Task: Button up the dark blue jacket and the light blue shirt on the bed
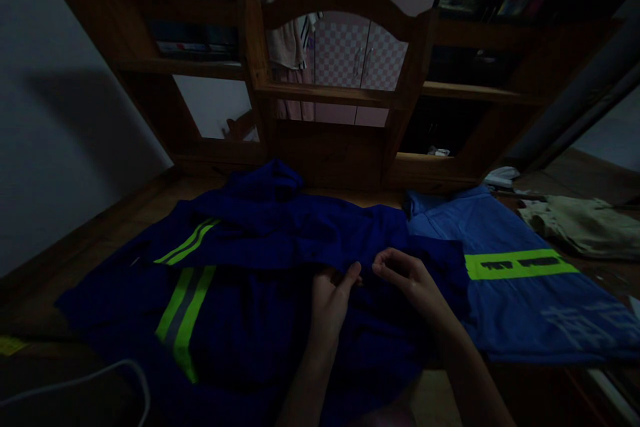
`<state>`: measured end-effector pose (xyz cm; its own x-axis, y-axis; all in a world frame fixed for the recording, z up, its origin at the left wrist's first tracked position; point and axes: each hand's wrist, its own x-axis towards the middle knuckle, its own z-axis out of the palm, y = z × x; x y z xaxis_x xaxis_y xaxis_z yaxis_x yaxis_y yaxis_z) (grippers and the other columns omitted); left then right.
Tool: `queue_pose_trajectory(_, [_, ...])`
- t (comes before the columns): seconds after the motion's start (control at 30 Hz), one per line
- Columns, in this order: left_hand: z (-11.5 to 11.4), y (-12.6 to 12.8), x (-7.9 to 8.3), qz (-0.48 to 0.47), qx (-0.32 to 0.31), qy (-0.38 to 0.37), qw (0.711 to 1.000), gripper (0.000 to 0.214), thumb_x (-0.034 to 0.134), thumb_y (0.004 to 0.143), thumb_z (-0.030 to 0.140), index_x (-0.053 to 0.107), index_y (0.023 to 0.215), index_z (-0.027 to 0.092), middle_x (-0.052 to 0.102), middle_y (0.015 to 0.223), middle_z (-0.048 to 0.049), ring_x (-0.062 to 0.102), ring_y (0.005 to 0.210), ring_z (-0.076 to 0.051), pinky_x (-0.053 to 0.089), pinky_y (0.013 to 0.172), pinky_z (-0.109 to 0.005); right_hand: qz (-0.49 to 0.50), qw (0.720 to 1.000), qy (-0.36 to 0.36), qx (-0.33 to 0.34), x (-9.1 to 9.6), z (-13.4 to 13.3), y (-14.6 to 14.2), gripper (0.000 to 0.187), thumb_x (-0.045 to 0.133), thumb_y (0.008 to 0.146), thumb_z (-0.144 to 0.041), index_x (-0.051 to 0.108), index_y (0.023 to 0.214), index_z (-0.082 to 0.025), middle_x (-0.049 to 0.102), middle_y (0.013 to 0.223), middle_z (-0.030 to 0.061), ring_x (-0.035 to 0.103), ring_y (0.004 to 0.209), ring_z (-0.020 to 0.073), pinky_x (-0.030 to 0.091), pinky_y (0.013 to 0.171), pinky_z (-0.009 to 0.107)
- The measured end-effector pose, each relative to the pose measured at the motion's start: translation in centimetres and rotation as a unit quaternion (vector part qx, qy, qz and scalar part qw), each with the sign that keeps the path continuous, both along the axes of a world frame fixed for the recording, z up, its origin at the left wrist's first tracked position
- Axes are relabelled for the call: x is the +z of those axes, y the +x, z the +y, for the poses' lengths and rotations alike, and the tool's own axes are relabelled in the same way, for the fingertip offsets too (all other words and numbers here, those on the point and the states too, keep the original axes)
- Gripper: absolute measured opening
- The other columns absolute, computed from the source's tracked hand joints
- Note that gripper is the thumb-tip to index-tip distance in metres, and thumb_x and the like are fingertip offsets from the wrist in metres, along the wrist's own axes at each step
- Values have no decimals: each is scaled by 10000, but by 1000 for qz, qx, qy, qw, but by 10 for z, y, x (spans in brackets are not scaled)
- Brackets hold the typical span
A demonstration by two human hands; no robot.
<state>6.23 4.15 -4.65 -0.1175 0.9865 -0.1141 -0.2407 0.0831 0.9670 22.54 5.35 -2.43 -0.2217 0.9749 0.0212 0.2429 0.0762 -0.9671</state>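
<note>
A dark blue work jacket (260, 260) with yellow-green reflective stripes lies spread on the wooden floor in front of me. My left hand (330, 297) rests on its middle, thumb up and fingers curled into the cloth. My right hand (407, 280) is just to the right, its fingers bent and pinching the same dark blue fabric near a fold. The light is dim and the exact grip is hard to see.
A lighter blue garment (525, 293) with a yellow-green band lies to the right, partly under the jacket. An olive garment (585, 223) lies at the far right. A wooden shelf unit (340, 93) stands behind. A white cable (100, 373) curves at the lower left.
</note>
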Motion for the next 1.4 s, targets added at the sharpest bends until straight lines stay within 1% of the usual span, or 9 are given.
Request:
queue_pose_trajectory(0.13, [0, 2, 2, -43, 14, -9, 999, 269, 716, 726, 359, 658, 855, 130, 683, 763, -32, 632, 688, -151, 488, 695, -259, -15, 1000, 6, -1, 0, -1, 1, 188, 626, 847, -361, 614, 834, -173, 555, 786, -6, 492, 742, 130, 376, 675, 229])
queue_pose_trajectory(0.3, [-1, 0, 0, -23, 10, 4, 1000, 242, 708, 739, 359, 656, 806, 133, 687, 800, -35, 631, 778, -170, 474, 742, -260, -43, 999, 6, -18, 2, -1, 0, 215, 640, 828, -388, 630, 831, -173, 557, 772, -5, 493, 715, 130, 374, 660, 236])
queue_pose_trajectory(0.47, [-3, 0, -3, -9, 8, 27, 1000, 246, 690, 759, 366, 658, 846, 139, 701, 860, -49, 641, 849, -198, 478, 765, -270, -34, 999, -5, -33, 2, 0, 0, 232, 643, 818, -404, 633, 812, -173, 541, 745, -5, 490, 697, 132, 376, 642, 237])
queue_pose_trajectory(0.7, [-3, 2, 2, 35, -10, 11, 999, 271, 658, 783, 393, 665, 843, 129, 702, 769, -61, 653, 736, -193, 488, 732, -281, -40, 998, -12, -49, 1, 3, 1, 253, 647, 802, -427, 643, 790, -174, 567, 751, 13, 512, 712, 153, 389, 640, 248])
queue_pose_trajectory(0.9, [-7, -1, 3, 69, -31, 3, 997, 254, 645, 792, 385, 639, 746, 135, 645, 668, -30, 600, 661, -157, 453, 676, -250, -27, 998, -11, -48, 1, 1, 0, 231, 641, 809, -403, 639, 784, -173, 554, 733, 3, 506, 705, 143, 389, 642, 242])
queue_pose_trajectory(1.03, [-8, 0, 3, 113, -21, 14, 993, 294, 629, 801, 410, 616, 675, 144, 616, 632, -16, 581, 639, -145, 438, 662, -241, -41, 998, 9, -55, -1, 0, -2, 239, 628, 821, -409, 631, 794, -172, 544, 715, -3, 492, 673, 133, 385, 608, 237])
queue_pose_trajectory(1.13, [-8, 2, 4, 138, -11, 23, 990, 304, 602, 817, 426, 628, 699, 147, 620, 640, -16, 585, 641, -148, 443, 662, -245, -64, 995, 38, -70, -2, 0, -4, 227, 617, 829, -397, 619, 799, -172, 544, 702, -5, 494, 661, 131, 384, 590, 233])
queue_pose_trajectory(1.23, [-7, 4, 5, 153, -13, 28, 988, 284, 618, 804, 426, 658, 774, 147, 672, 716, -40, 629, 710, -180, 468, 720, -271, -82, 992, 61, -75, -4, 0, -5, 198, 597, 842, -365, 611, 793, -173, 567, 704, -2, 510, 656, 133, 390, 586, 232])
queue_pose_trajectory(1.4, [-5, 6, 5, 152, -6, 50, 987, 307, 700, 733, 401, 686, 913, 152, 706, 1019, -107, 648, 971, -248, 470, 893, -337, -92, 989, 95, -71, -5, -1, -6, 132, 578, 844, -298, 617, 801, -179, 605, 730, 3, 546, 672, 140, 402, 598, 234])
